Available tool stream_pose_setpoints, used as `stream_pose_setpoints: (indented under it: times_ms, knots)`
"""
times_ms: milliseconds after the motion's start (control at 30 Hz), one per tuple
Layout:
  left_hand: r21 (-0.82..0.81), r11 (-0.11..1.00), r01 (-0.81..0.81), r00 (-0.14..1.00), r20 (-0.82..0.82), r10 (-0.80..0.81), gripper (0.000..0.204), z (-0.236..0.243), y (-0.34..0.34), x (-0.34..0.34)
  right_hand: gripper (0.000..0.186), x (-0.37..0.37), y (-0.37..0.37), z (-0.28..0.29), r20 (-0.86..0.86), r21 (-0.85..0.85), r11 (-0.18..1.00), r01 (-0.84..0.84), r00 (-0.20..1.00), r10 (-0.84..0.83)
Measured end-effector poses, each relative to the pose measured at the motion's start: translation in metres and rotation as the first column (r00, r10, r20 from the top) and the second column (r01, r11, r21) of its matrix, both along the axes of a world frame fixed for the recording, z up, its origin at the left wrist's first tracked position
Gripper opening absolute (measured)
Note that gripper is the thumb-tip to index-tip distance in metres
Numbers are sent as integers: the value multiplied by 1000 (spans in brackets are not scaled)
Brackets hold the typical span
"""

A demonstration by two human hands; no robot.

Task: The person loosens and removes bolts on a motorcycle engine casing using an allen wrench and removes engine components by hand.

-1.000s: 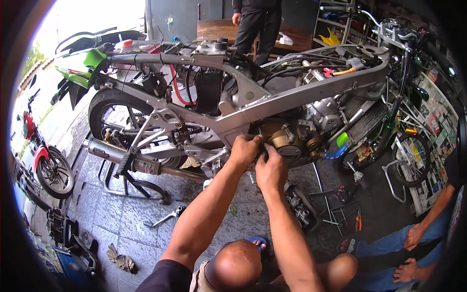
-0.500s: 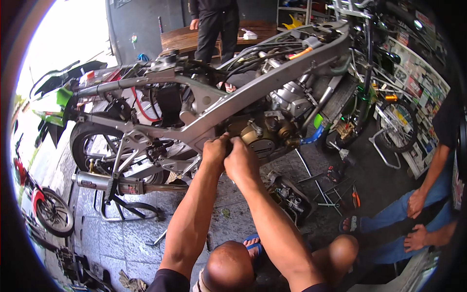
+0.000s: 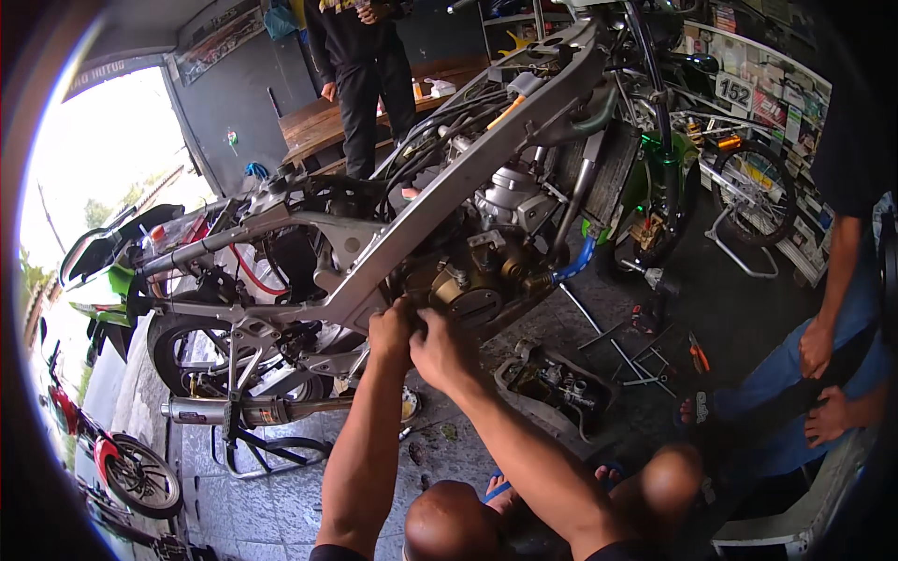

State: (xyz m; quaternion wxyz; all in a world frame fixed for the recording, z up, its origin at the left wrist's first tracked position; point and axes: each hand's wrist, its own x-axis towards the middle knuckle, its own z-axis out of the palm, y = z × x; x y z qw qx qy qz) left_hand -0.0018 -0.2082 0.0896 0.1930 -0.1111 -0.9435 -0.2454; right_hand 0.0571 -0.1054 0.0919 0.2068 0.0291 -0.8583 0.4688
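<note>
A stripped motorcycle stands in front of me, its silver frame beam (image 3: 447,198) slanting above the engine. My left hand (image 3: 391,329) and my right hand (image 3: 440,350) are close together at the lower rear of the engine, just left of the round bronze engine cover (image 3: 472,303). Both hands have their fingers curled closed. What they grip is hidden behind the fingers. A blue hose (image 3: 578,260) joins the engine at its front. Below and left of my hands runs the exhaust with its silver muffler (image 3: 224,411).
On the floor to the right lie a removed engine part (image 3: 554,385), several metal T-handle wrenches (image 3: 644,363) and orange-handled pliers (image 3: 699,355). Another person's hand (image 3: 827,417) rests near blue trousers at right. Someone in dark trousers (image 3: 363,112) stands behind the motorcycle, by a wooden bench (image 3: 304,131).
My view has tilted and shifted, so the motorcycle appears more slanted. Both hands stay at the same spot by the engine, the right now slightly apart from the left.
</note>
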Motion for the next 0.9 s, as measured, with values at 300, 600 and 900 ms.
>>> stream_pose_setpoints:
  times_ms: [300,600,900]
  knots:
    - [615,780,-115,938,327,-120,23,-4,46,0,30,31,45,-2,-31,13,976,219,975,-218]
    - [686,719,-115,916,353,-190,27,7,49,-6,28,9,39,-9,-204,-16,972,233,951,-232]
    - [655,754,51,898,301,-322,28,27,51,9,20,-3,35,-2,-138,-121,961,248,955,-264]
